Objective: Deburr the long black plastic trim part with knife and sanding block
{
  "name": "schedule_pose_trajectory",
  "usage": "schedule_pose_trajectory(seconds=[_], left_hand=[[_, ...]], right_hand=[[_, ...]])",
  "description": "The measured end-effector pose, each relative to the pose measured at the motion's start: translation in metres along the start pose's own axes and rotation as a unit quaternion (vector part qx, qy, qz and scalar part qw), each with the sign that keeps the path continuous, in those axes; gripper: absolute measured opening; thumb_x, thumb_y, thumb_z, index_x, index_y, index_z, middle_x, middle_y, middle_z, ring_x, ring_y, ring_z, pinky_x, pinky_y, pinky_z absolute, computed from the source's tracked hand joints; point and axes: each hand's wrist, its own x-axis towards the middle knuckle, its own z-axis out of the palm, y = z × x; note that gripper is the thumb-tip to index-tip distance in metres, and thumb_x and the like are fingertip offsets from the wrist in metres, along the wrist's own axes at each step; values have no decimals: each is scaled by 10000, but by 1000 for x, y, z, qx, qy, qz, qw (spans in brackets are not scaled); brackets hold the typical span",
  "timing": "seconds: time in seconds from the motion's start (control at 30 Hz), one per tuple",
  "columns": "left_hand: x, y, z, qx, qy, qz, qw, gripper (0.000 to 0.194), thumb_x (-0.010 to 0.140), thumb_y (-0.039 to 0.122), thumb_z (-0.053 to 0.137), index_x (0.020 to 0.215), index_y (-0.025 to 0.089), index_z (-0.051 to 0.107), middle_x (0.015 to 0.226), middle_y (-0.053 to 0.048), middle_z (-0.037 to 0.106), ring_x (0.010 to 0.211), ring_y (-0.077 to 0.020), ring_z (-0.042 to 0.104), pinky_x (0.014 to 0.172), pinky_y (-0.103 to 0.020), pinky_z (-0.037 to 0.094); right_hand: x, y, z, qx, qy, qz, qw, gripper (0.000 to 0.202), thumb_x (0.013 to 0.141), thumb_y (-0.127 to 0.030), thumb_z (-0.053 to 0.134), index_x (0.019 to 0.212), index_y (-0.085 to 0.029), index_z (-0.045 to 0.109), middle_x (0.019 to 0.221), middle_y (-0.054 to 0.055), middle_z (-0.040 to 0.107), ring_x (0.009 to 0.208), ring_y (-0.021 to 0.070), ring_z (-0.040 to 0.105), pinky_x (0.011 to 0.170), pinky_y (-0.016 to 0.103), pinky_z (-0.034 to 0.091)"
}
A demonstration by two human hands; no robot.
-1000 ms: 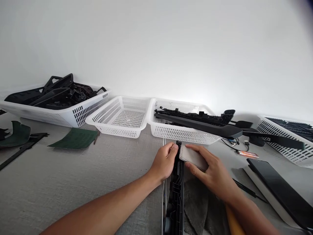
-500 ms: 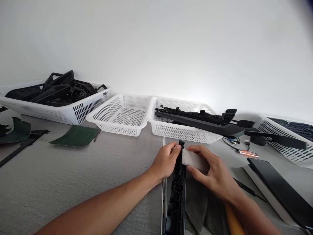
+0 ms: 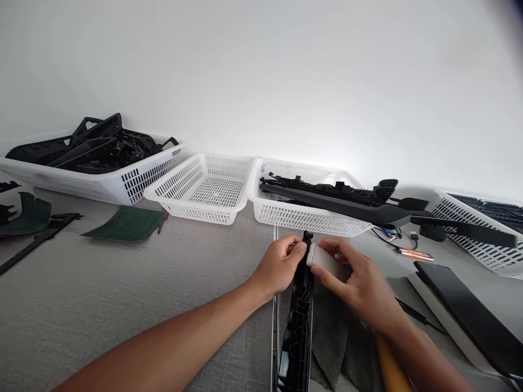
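A long black ribbed plastic part (image 3: 299,321) runs from the bottom edge up to between my hands. Near its far end, my left hand (image 3: 283,264) grips it with the thumb on top. My right hand (image 3: 355,277) holds a pale grey block (image 3: 329,262) between thumb and fingers, its left end against the part's right side. Beneath and right of the part lies dark grey cloth (image 3: 330,332). A thin metal strip (image 3: 275,326) stands close along the part's left side.
White baskets line the wall: one with black parts (image 3: 134,188), one bare inside (image 3: 200,213), another with long black pieces (image 3: 294,219), and one at right (image 3: 478,247). Green sheet (image 3: 125,223) lies left; a phone (image 3: 461,305) rests on a white box right. A yellow handle (image 3: 391,365) is near my right forearm.
The part's far end has shifted slightly right and up with my left hand. The block in my right hand has moved slightly right and is tilted differently.
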Motion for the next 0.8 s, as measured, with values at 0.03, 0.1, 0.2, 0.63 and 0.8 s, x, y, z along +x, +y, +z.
schedule_pose_trajectory(seconds=[0.03, 0.1, 0.2, 0.63, 0.8], left_hand=[[0, 0, 0, -2, -4, -4, 1000, 320, 994, 490, 562, 856, 202, 591, 651, 68, 430, 592, -115, 361, 596, -268, 312], [0, -1, 0, -5, -13, -4, 1000, 327, 990, 500, 569, 879, 196, 612, 681, 55, 472, 623, -122, 409, 614, -267, 334], [0, -2, -1, -3, -15, 11, 1000, 350, 990, 517, 569, 909, 182, 634, 769, 19, 562, 729, -148, 513, 690, -275, 392], [2, -4, -1, -18, -7, 19, 1000, 364, 979, 534, 576, 912, 180, 632, 784, 16, 566, 748, -152, 515, 695, -274, 389], [3, -4, 0, -18, 18, 25, 999, 357, 978, 534, 581, 901, 188, 619, 748, 31, 529, 713, -143, 487, 687, -272, 384]], right_hand=[[0, 0, 0, -4, 10, 10, 1000, 342, 948, -541, 680, 1146, -266, 631, 1066, 28, 742, 952, 237, 697, 845, 366, 549], [0, 0, 0, -7, 15, 18, 1000, 344, 946, -550, 677, 1130, -264, 626, 1053, 29, 740, 963, 241, 698, 833, 364, 547], [-1, -2, -1, 4, -18, 5, 1000, 366, 927, -558, 691, 1130, -260, 626, 1066, 33, 736, 954, 238, 698, 817, 354, 550], [-2, -6, 0, 5, -46, -38, 998, 347, 919, -494, 709, 1160, -264, 609, 1065, 27, 724, 927, 227, 677, 826, 342, 551], [-3, -9, -2, -3, -12, 4, 1000, 326, 932, -529, 693, 1086, -251, 619, 987, 35, 720, 884, 237, 683, 783, 347, 553]])
